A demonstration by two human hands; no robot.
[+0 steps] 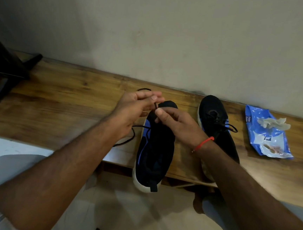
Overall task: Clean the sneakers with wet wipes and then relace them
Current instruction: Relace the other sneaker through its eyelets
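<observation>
A black and blue sneaker with a white sole lies on the wooden table, its heel hanging over the front edge. Over its toe end, my left hand and my right hand both pinch a black lace. The lace loops off to the left across the table. A second black sneaker, laced, lies to the right, partly hidden by my right forearm.
A blue wet-wipe pack lies at the right with a crumpled used wipe on it. A dark object stands at the far left of the table. A plain wall runs behind the table.
</observation>
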